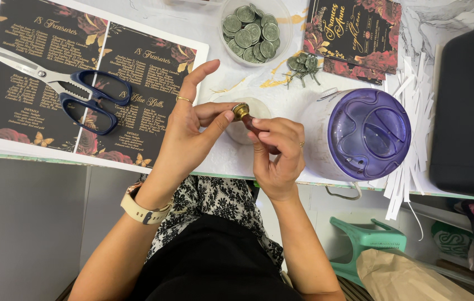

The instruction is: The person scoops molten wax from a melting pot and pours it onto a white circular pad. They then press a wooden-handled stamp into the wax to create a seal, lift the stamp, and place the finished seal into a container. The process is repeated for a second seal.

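A white marbled counter (231, 159) is seen from above, its near edge crossing the view over a grey floor. A wax seal stamp (251, 124) with a brass head and dark red handle is held just above the near edge of the counter. The handle is gripped by the curled fingers of the right hand (279, 159). The brass head is pinched between thumb and fingertips of the left hand (189, 134), whose index finger is raised. Left of the stamp, blue-handled scissors (64, 89) are laid on a dark printed sheet (81, 72). Beyond the stamp, a clear tub of grey-green wax seals (252, 30) is set. Right of the stamp, a white container with a purple lid (368, 134) is placed, and a stack of dark floral cards (354, 36) lies behind it.
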